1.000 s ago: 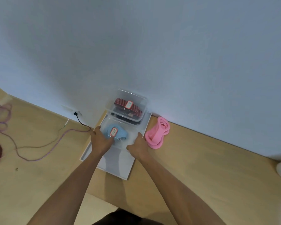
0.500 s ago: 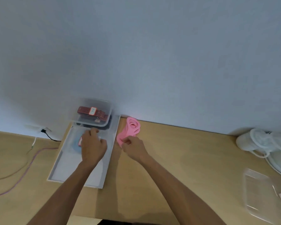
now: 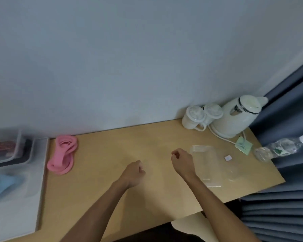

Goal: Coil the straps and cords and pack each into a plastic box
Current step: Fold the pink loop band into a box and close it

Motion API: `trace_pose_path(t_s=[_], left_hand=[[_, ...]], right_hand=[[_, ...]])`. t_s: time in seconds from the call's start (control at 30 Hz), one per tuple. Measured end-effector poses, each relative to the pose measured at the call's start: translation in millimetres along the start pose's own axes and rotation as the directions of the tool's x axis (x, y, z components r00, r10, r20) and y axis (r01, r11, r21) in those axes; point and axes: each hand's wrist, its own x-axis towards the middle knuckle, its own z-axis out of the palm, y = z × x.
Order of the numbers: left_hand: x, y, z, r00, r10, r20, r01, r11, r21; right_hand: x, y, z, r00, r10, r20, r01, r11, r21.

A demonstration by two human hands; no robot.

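A coiled pink strap (image 3: 63, 154) lies on the wooden table by the wall, left of centre. At the far left, on a white tray (image 3: 21, 215), a clear box holds a blue coil (image 3: 5, 187); behind it stands a clear box with a red striped strap (image 3: 3, 146). An empty clear plastic box (image 3: 215, 165) lies on the table at the right. My left hand (image 3: 134, 173) hovers mid-table with loosely curled fingers, holding nothing. My right hand (image 3: 182, 161), fingers also curled and empty, is just left of the empty box.
A white kettle (image 3: 238, 117) and two white mugs (image 3: 194, 119) stand at the back right with a cord and a green tag (image 3: 243, 145). A plastic water bottle (image 3: 283, 148) lies at the right edge by a dark curtain (image 3: 290, 189). The table's front edge runs near my arms.
The view swung right. Both hands left the blue-coil box and pink strap and moved right across the table; the right hand now sits beside the empty clear box.
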Motion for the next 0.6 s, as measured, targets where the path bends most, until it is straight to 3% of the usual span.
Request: trace_pose_path(t_s=[0.17, 0.37, 0.5, 0.6], left_hand=[[27.6, 36.7, 53.8, 0.995, 0.011, 0.094, -0.021, 0.995, 0.102], [45.4, 60.4, 84.1, 0.999, -0.01, 0.04, 0.005, 0.989, 0.145], [49.5, 77.8, 93.9, 0.999, -0.011, 0.037, 0.006, 0.992, 0.127], [50.2, 87.3, 97.7, 1.0, 0.019, 0.018, -0.02, 0.996, 0.092]], right_hand=[[15.1, 75.9, -61.3, 0.975, 0.12, -0.188, -0.142, 0.984, -0.108], [15.2, 138.1, -78.6, 0.955, 0.238, -0.178, -0.285, 0.904, -0.317], [17.3, 153.4, -78.3, 0.959, 0.238, -0.152, -0.277, 0.901, -0.335], [21.5, 156.4, -79.2, 0.953, 0.171, -0.251, -0.255, 0.9, -0.353]])
